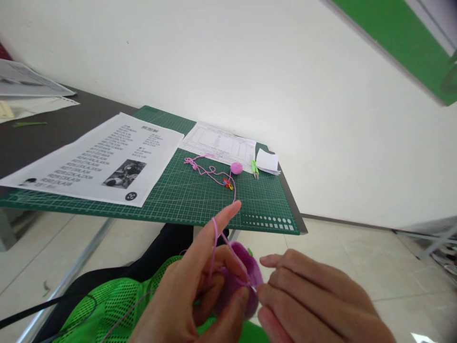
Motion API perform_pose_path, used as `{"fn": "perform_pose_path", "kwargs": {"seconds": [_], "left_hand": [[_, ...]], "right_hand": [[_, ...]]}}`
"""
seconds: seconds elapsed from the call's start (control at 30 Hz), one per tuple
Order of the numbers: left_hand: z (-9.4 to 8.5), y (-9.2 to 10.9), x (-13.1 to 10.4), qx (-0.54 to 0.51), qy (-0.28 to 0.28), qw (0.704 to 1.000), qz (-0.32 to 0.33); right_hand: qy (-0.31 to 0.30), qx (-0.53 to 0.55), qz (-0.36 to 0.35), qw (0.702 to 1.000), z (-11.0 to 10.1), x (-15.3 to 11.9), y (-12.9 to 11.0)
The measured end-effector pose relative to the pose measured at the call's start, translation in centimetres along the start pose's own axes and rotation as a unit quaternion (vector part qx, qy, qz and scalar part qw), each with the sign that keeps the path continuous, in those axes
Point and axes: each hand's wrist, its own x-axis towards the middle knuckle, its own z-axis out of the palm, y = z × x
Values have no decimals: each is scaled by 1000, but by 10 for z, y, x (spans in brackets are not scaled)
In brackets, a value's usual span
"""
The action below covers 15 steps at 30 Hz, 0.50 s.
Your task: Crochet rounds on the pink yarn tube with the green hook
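Note:
My left hand (194, 290) holds a small purple crocheted piece (240, 276) in front of my lap, with pink yarn (214, 247) looped over its raised index finger. My right hand (314, 300) pinches a thin hook or needle at the piece's right edge; the tool is mostly hidden by the fingers. On the green cutting mat (193, 195) lie a loose pink yarn strand (207, 171), a small pink crocheted ball (236, 167) and a few coloured stitch markers (227, 183).
A printed sheet with a photo (103, 157) covers the mat's left part. A table form (221, 143), a folded white paper (267, 161) and green-handled snips (254, 168) lie at the back. More papers (24, 90) sit far left. White wall behind, tiled floor below.

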Motion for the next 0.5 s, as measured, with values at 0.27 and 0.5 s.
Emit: {"fn": "perform_pose_path", "kwargs": {"seconds": [0.27, 0.5], "left_hand": [[10, -5, -1, -33, 111, 993, 5], [-7, -3, 5, -172, -30, 978, -112]], "right_hand": [[184, 54, 52, 980, 61, -5, 4], [223, 133, 45, 965, 61, -21, 0]]}}
